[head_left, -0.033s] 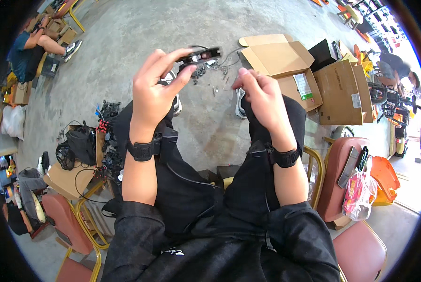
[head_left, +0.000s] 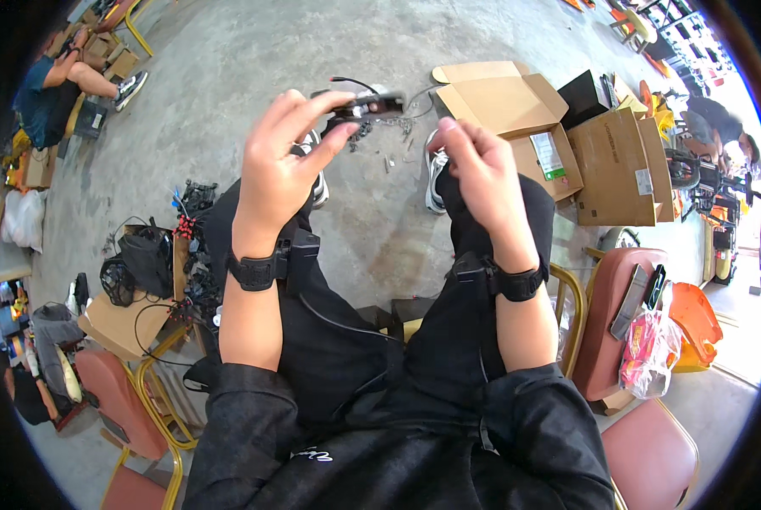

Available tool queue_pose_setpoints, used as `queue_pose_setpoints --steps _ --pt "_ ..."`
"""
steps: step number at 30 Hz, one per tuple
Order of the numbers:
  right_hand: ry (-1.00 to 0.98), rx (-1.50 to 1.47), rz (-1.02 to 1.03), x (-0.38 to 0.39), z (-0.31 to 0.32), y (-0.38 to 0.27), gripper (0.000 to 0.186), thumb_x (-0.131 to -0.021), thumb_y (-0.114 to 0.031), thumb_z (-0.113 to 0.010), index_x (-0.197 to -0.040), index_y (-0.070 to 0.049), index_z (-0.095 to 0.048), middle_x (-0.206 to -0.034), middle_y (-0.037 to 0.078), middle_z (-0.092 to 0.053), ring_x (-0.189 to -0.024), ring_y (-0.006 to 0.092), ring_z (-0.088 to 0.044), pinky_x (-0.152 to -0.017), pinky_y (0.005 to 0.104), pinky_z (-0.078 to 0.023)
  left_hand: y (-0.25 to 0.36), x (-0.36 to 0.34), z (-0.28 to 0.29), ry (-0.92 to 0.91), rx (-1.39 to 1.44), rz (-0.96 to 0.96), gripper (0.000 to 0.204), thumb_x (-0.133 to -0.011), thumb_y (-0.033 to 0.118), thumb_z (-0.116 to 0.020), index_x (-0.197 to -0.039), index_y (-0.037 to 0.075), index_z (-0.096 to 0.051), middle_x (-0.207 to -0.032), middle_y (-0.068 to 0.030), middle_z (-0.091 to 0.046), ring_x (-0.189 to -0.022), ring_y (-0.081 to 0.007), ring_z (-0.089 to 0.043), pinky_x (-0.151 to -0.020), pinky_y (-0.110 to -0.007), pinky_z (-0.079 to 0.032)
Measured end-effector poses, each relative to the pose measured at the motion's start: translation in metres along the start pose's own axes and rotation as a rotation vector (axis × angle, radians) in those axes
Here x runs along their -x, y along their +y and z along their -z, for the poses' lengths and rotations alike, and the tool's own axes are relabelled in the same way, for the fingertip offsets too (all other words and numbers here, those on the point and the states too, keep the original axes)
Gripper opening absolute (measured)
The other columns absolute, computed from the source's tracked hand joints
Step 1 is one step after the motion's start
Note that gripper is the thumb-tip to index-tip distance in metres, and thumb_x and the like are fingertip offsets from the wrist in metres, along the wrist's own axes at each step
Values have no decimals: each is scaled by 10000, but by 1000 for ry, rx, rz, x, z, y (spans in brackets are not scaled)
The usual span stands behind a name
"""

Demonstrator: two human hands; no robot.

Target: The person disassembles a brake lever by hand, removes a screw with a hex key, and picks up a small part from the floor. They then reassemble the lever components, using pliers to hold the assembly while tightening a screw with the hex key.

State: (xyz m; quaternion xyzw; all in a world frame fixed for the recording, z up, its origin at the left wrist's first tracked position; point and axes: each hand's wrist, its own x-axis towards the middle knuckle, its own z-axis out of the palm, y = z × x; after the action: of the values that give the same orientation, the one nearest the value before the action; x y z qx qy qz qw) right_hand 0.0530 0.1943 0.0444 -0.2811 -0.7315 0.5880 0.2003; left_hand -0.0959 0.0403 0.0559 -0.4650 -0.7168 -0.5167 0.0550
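My left hand (head_left: pixel 280 161) is raised above the floor, its thumb and fingers pinched on a small black device (head_left: pixel 372 107). The device is blurred and has a shiny middle; a short dark wire end (head_left: pixel 352 82) sticks out beside it. My right hand (head_left: pixel 480 166) is raised to the right of it, apart from the device, with thumb and fingers closed together. A dark sliver shows at its fingertips, but whether it is held cannot be made out. Below, small loose metal and black parts (head_left: pixel 389 163) lie on the concrete floor between my shoes.
An open cardboard box (head_left: pixel 504 102) lies to the right, a larger carton (head_left: pixel 614 170) beside it. Black cables and parts (head_left: pixel 198 255) are heaped on the left near a black bag (head_left: pixel 148 259). Reddish chairs (head_left: pixel 623 327) flank me. Other people (head_left: pixel 45 98) are at the far left and right.
My left hand has tilted the black device slightly and shifted a little. My right hand has moved slightly right, away from the device.
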Motion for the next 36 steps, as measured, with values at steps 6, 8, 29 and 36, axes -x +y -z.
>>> queue_pose_setpoints --steps 6,8,29,36 --pt "-347 8 -45 6 13 -13 327 -848 -257 -652 -1034 7 -607 -742 26 -650 -663 56 -529 -610 213 -404 -3 6 4 -405 -49 -246 303 -730 -1 -675 -1027 52 -645 -760 -50 -474 -707 -201 -469 -654 -304 -408" --pt "-442 199 -72 9 9 -2 436 -801 -359 -687 -1010 19 -620 -704 78 -652 -630 85 -556 -560 248 -423 -1 9 -1 -446 -22 -259 325 -720 -63 -641 -1025 49 -642 -778 -56 -454 -725 -202 -478 -650 -306 -422" --pt "37 -96 -111 4 -6 -3 343 -927 -327 -551 -804 -9 -585 -644 -60 -466 -594 24 -366 -522 205 -308 -11 13 -27 93 1515 1149 403 -758 -154 -357 -1158 -104 -367 -1131 -223 -473 -1140 -332 -477 -1048 -394 -386" --pt "37 -132 -77 7 -11 -5 302 -921 -275 -574 -853 18 -598 -688 -50 -503 -641 21 -396 -561 199 -335 -5 9 -28 -5 1516 1057 287 -868 -121 -384 -1153 -91 -374 -1121 -210 -486 -1145 -319 -496 -1048 -349 -404"
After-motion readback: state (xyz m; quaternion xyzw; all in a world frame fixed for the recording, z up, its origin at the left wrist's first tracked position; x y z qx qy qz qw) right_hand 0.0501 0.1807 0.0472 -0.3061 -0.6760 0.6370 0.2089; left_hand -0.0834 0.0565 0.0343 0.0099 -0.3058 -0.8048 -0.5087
